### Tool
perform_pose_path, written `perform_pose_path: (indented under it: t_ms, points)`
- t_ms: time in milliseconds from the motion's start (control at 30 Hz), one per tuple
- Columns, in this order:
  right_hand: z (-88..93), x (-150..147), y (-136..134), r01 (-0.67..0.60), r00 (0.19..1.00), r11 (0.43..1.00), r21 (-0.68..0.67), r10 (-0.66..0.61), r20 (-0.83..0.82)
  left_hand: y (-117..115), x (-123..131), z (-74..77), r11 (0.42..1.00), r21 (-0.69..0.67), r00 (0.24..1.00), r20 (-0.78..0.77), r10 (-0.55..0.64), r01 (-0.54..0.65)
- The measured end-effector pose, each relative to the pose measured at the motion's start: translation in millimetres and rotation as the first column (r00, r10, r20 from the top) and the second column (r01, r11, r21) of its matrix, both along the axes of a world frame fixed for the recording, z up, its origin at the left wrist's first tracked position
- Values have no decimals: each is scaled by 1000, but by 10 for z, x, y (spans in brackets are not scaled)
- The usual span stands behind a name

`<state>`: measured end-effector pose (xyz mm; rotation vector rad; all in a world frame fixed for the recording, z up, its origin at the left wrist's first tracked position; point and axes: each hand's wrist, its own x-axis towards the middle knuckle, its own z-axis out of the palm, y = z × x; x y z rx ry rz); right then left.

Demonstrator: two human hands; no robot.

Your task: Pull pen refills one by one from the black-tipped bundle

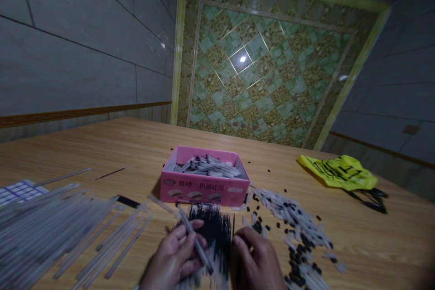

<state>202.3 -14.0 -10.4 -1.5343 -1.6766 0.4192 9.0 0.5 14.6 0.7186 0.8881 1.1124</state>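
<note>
My left hand (180, 253) is closed round a clear tube (194, 238), which slants up and left towards the box. To its right, my right hand (258, 256) has its fingers curled in beside a pile of thin black rods (212, 226); a thin dark rod (233, 225) stands up at its fingertips. The pink box (204, 192), beyond both hands, holds many short clear pieces with dark ends (210, 166). Long clear tubes (50, 235) lie in a large heap at the left. Short clear caps (292, 210) and small black pieces (301, 258) are scattered at the right.
A yellow plastic bag (340, 172) lies at the far right beside black-framed glasses (369, 199). On the left are a blue-and-white checked cloth (20, 190), a dark flat object (128, 201) and a thin dark stick (110, 173). The wooden table (136, 145) ends before a tiled wall.
</note>
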Motion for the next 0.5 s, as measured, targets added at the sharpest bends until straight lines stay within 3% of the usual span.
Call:
perform_pose_path:
  t_ms: [100, 200, 333, 500]
  points:
    - [44, 305, 114, 81, 935, 987, 138, -123, 334, 4, -14, -2, 1000, 3, 999, -28, -30, 30]
    - [-31, 493, 213, 107, 839, 987, 121, -155, 521, 15, -10, -29, 998, 39, 998, -46, -37, 39]
    - [-91, 501, 251, 131, 798, 986, 98, -164, 579, 32, 0, -81, 994, 93, 993, -105, -53, 63]
    - [-22, 402, 188, 133, 816, 986, 99, -166, 554, 28, 31, -144, 989, 131, 976, -213, -37, 67]
